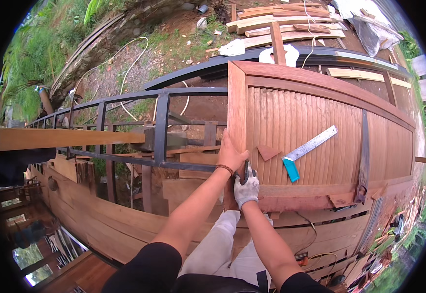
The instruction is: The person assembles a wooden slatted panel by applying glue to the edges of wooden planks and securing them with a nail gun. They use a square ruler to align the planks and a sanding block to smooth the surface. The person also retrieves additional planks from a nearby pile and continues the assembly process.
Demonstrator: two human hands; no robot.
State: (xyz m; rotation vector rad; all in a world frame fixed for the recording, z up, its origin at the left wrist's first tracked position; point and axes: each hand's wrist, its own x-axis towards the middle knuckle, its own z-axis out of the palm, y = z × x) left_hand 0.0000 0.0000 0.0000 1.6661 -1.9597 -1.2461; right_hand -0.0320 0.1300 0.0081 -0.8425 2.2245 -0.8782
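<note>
Touching the slatted panel (237, 105) by its near left corner with left hand (230, 157), thumb apart, and gloved right hand (246, 188), fingers bent, hold unclear, with slats (291, 119) in, corner maybe unfinished.

Both arms (198, 199) reach forward, bare left hand (230, 156) just beyond gloved right hand (247, 186).

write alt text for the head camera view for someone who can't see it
A person's bare left hand and gloved right hand are close together at the left end of a louvered wooden panel. On it lie a teal-handled square, a wooden triangle and a handsaw.
</note>
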